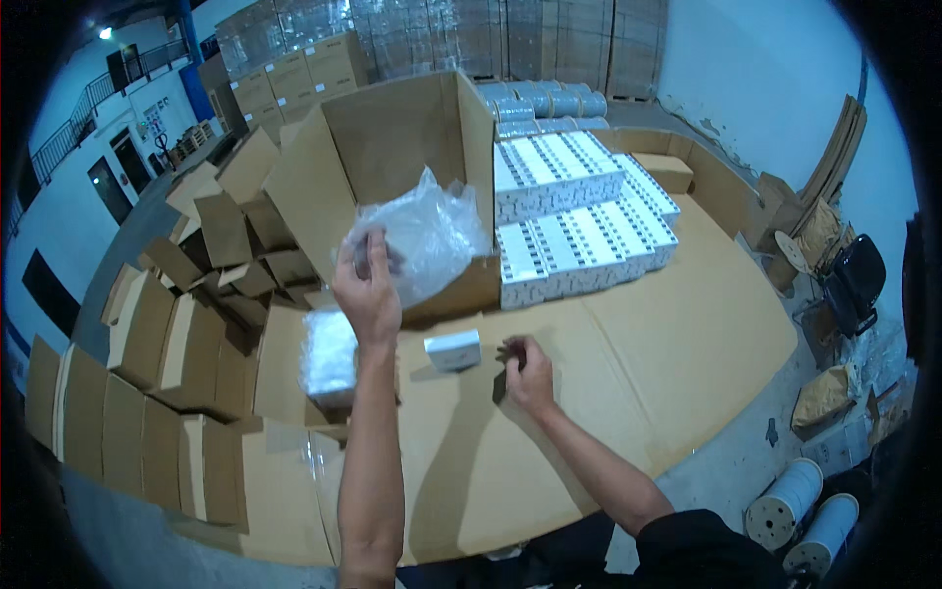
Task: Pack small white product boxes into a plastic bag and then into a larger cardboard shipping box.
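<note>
My left hand is raised in front of an open cardboard carton, its fingers closed on a crumpled clear plastic bag. The bag spreads over the carton's near side and partly hides its inside. Below it, a small white box stands on the cardboard-covered table. Just right of that box is my right hand, with bent fingers and a gap between thumb and forefinger; nothing shows in it. A stack of clear plastic bags lies beside my left forearm.
Rows of small white boxes are stacked right of the carton. Open brown cartons crowd the left side. Wire spools and a black chair stand on the floor at right. Wrapped cartons are piled at the back.
</note>
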Demonstrator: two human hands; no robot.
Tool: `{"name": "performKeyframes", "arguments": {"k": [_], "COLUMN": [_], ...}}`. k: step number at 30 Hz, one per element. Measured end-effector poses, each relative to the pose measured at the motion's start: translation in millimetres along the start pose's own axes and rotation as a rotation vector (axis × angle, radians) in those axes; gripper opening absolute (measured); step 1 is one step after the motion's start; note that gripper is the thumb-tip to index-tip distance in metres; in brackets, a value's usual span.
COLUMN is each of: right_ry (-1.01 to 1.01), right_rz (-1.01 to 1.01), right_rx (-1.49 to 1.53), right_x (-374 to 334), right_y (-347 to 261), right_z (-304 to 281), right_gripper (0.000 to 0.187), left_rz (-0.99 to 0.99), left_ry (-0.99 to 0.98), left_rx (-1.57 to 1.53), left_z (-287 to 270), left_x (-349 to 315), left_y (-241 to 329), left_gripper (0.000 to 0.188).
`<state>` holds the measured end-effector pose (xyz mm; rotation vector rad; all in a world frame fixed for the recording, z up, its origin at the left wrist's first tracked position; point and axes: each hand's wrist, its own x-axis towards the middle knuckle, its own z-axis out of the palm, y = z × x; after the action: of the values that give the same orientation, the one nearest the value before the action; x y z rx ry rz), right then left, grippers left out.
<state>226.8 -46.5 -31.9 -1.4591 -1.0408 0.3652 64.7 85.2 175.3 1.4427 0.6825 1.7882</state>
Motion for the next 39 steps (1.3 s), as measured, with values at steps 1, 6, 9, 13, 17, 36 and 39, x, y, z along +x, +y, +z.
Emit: {"name": "performKeyframes", "arguments": {"k": [1,6,9,13,17,36,39], "right_ry": [-0.001,-0.102,-0.265,-0.415,-0.45,-0.374,-0.274], "right_rz": [0.02,0.192,0.264,0.223,0.028,0.608,0.361], "right_rx": [-0.008,0.389,0.605,0.425,0.028,0.511,0.374], "right_x": [-2.4,-12.5,-17.3,-24.7,-31.8,-24.0,-27.1], "right_y": [-0.2,-15.8,-31.7,-60.7,-56.6,-59.7,-62.0], "right_z": [-4.5,-13.2,-16.8,-21.0,-15.5,-18.5,-8.9], "right_gripper": [0.021,0.018,0.021,0.031,0.047,0.014,0.015], "left_rz": [0.003,-0.114,-0.198,-0.244,-0.29,-0.37,-0.394], "left_ry": [0.022,-0.061,-0.182,-0.269,-0.244,-0.02,-0.083], "left_rx": [0.105,0.282,0.432,0.507,0.404,0.193,0.173], "left_z": [-7.2,-51.4,-79.4,-87.0,-79.7,-84.3,-83.2], "left_x": [-25.4,-134.1,-172.3,-193.3,-195.6,-188.7,-191.4], "left_y": [3.1,4.8,-25.5,-40.3,-41.9,-55.2,-52.1], "left_gripper": [0.021,0.019,0.019,0.019,0.021,0.022,0.019]}}
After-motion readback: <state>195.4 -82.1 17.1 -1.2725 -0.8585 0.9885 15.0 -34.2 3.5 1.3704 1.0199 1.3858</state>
